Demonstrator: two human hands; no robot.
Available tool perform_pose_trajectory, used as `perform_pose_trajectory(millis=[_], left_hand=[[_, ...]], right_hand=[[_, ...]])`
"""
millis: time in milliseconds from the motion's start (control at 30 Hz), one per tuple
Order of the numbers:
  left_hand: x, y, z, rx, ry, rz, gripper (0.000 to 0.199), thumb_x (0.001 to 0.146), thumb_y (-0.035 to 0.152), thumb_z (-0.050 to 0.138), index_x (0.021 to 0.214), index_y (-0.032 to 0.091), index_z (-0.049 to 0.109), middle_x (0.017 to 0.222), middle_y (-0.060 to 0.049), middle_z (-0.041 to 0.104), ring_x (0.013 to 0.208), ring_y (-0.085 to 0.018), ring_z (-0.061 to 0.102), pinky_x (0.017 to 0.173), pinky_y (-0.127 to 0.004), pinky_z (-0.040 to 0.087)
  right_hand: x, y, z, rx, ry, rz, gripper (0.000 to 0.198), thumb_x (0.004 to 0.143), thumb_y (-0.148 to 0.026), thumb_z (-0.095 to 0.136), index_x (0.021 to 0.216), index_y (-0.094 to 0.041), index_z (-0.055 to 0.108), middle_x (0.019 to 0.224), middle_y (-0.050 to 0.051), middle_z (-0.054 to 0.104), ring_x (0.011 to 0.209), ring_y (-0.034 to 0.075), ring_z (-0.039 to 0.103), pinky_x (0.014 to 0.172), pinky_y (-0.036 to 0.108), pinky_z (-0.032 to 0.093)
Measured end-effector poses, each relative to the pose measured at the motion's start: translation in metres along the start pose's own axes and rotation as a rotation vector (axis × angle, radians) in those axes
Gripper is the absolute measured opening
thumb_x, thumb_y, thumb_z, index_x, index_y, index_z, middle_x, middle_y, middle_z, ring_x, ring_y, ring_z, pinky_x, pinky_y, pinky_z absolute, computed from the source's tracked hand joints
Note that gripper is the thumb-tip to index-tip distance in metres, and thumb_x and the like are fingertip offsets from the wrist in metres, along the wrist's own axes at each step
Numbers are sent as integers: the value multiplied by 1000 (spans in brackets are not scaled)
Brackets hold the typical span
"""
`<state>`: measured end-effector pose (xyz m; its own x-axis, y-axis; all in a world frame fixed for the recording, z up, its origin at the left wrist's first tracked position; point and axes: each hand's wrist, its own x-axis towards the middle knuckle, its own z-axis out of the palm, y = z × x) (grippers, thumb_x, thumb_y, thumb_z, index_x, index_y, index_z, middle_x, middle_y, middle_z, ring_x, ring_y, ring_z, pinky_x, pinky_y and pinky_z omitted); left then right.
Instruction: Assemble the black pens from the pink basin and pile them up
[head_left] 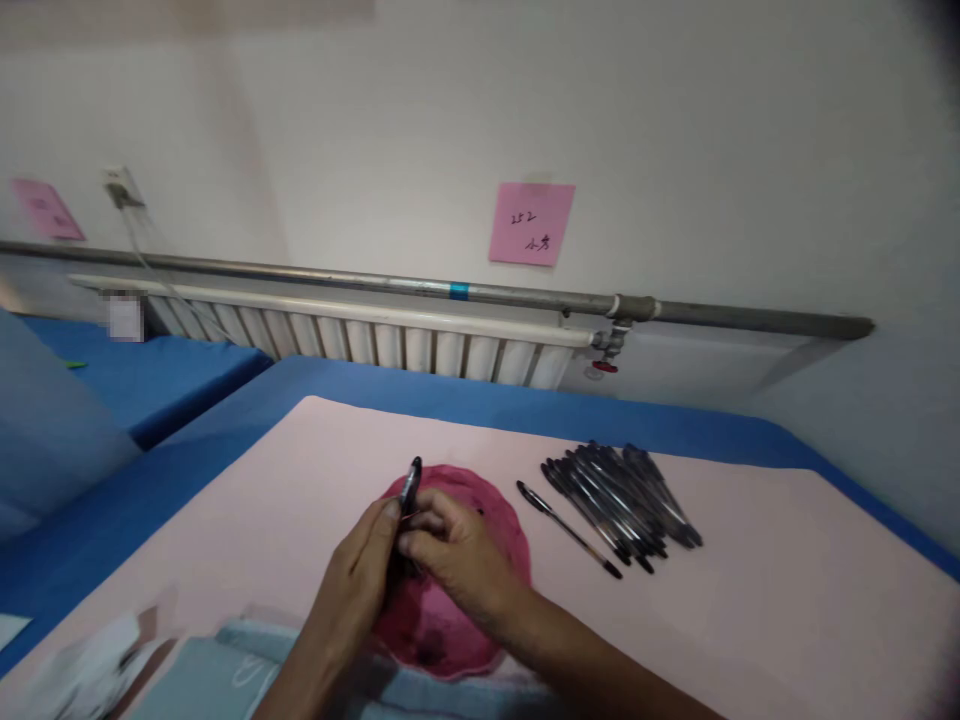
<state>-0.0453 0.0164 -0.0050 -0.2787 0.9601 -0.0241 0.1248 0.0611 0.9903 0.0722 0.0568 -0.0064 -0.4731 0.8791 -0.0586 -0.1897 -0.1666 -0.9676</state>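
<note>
My left hand (361, 565) is closed around a black pen (410, 484), whose capped end points up and away from me. Close against it, my right hand (459, 555) has its thumb and fingers pinched together by the pen's lower part; what they grip is hidden. Both hands are above a round pink dish (516, 545), with small dark bits in it that I cannot make out. To the right of the dish lies a single clear-barrelled pen (568, 530) with a black cap. Beside that pen is a pile of similar pens (619, 505).
A pink sheet (757, 580) covers much of the blue table (360, 385). Light blue cloth (202, 680) and crumpled white plastic (82, 670) lie at the near left. Behind the table run a radiator (390, 345) and a pipe (525, 297). A person's pale blue clothing (45, 430) shows at left.
</note>
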Motion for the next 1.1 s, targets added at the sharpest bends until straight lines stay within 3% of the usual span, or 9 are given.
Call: perform_pose_trajectory(millis=[133, 300, 367, 467, 600, 733, 900, 1000, 1100], left_hand=[[0, -1, 1, 43, -101, 16, 44, 86, 51, 43, 104, 19, 67, 99, -6, 70, 92, -21, 61, 88, -31, 45], [-3, 5, 1, 37, -56, 81, 40, 84, 48, 47, 105, 22, 69, 97, -5, 73, 93, -25, 64, 83, -35, 50], [-3, 6, -2, 35, -17, 88, 39, 84, 47, 47, 105, 23, 68, 98, -4, 73, 94, -26, 64, 84, -36, 50], [0, 3, -7, 39, 23, 55, 40, 84, 49, 46, 108, 24, 66, 108, -3, 70, 102, -25, 61, 91, -35, 47], [3, 4, -8, 96, 19, 7, 44, 85, 53, 43, 111, 24, 63, 111, -1, 68, 108, -22, 57, 94, -33, 43], [1, 10, -7, 145, 6, 5, 46, 85, 53, 41, 111, 22, 63, 99, -2, 69, 100, -23, 59, 87, -33, 46], [0, 11, -7, 123, 2, 11, 44, 85, 52, 42, 109, 23, 65, 97, -2, 69, 97, -23, 59, 84, -33, 45], [1, 9, -7, 113, 25, 5, 42, 85, 52, 43, 105, 22, 65, 93, -2, 68, 92, -22, 58, 80, -32, 44], [4, 6, -10, 97, 73, -4, 38, 84, 51, 45, 98, 22, 66, 82, 0, 65, 81, -20, 58, 74, -30, 44]], right_hand=[[-2, 3, 7, -57, -13, -66, 19, 65, -9, 55, 78, -22, 60, 72, -3, 65, 73, 14, 61, 68, 26, 46], [-10, -27, -5, -163, 126, -167, 14, 70, -14, 56, 81, -21, 59, 76, -2, 65, 73, 15, 61, 68, 26, 47], [-17, -47, -25, -365, 241, -288, 15, 76, -20, 53, 89, -21, 61, 81, 0, 66, 77, 16, 61, 70, 27, 46], [-30, -65, -68, -989, 442, -386, 22, 81, -20, 48, 97, -19, 63, 88, 5, 66, 83, 20, 58, 71, 29, 43], [-40, -57, -122, -1645, 383, -8, 19, 81, -13, 45, 77, -15, 64, 80, 10, 68, 78, 24, 58, 67, 32, 36], [-39, -43, -141, -1837, 327, 171, 19, 81, -11, 45, 74, -15, 63, 78, 11, 67, 77, 25, 59, 64, 32, 34], [-41, -55, -118, -1721, 344, -78, 22, 85, -13, 42, 83, -14, 63, 86, 12, 65, 82, 24, 57, 71, 32, 36], [-40, -68, -84, -1493, 202, -223, 21, 86, -18, 42, 86, -19, 63, 85, 6, 65, 80, 19, 57, 68, 28, 37], [-27, -74, -52, -1486, -48, -153, 20, 82, -15, 43, 75, -19, 62, 77, 3, 65, 70, 15, 55, 60, 25, 32]])
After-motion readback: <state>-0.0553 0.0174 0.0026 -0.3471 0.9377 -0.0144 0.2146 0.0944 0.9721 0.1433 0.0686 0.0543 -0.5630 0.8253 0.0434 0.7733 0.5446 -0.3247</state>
